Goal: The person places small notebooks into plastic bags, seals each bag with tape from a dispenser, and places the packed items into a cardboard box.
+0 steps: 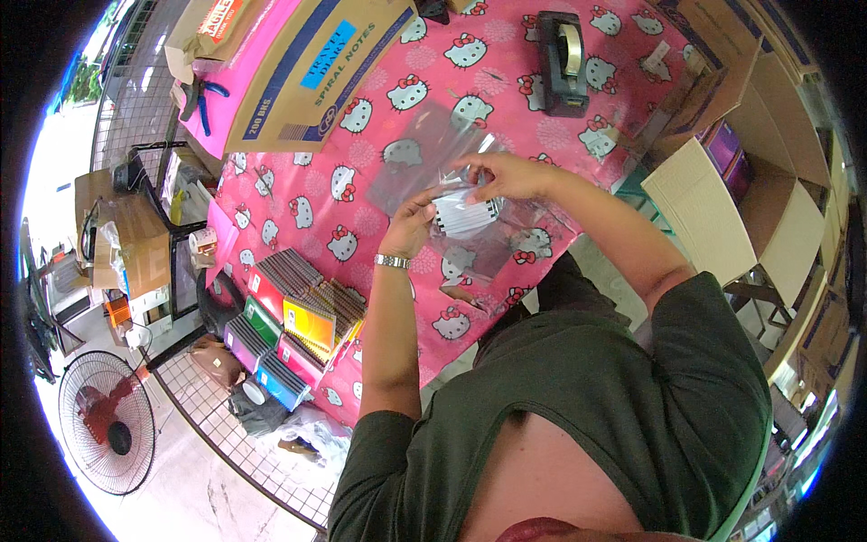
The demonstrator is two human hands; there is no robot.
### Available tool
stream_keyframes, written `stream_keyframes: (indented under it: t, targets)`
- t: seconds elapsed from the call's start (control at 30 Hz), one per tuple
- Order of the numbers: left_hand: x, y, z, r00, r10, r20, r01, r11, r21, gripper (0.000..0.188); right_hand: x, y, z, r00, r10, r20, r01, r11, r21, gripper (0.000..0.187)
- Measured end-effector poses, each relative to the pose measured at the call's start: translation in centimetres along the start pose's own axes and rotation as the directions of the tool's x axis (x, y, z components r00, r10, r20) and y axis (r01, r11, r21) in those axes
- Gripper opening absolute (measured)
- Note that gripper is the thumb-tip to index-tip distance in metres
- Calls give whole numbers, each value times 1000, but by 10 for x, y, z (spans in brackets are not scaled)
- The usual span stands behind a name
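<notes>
A small bundle of spiral notebooks, white edges and black coils showing, sits over the middle of the pink table. Clear plastic around it looks like a bag, its film catching the light. My left hand grips the bundle's left side with thumb and fingers. On the far right side of the bundle, my right hand has its fingers bent and pinched on the plastic. More clear plastic sheets lie flat beneath and beyond my hands.
Stacks of coloured spiral notebooks stand at the table's left. A tape dispenser sits at the far side, a cardboard box at far left. An open carton is on the right; a fan stands lower left.
</notes>
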State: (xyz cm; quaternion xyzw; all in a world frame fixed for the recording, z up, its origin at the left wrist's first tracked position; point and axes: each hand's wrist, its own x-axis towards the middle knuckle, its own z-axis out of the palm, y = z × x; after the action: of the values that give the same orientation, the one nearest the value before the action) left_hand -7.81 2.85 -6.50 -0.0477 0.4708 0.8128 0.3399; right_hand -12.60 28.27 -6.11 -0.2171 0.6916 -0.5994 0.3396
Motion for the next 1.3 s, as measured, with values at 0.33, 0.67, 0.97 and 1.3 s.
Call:
stream_keyframes:
  t: [0.33,0.67,0.97,1.3]
  targets:
    - [10,7,19,924,370,-99,-180,648,740,26,9,-13,4,986,-142,-84,131,983,-131,28]
    - [-36,42,63,865,413,286,-367,131,921,29,-52,-56,19,805,-594,5,445,598,-667,19]
    - [-24,-1,63,745,658,-110,-95,268,959,19,-34,-34,57,832,-349,-432,-57,721,-691,15]
    - [-10,29,82,836,543,-77,151,-95,984,22,-49,25,-118,115,263,-958,-433,881,190,26]
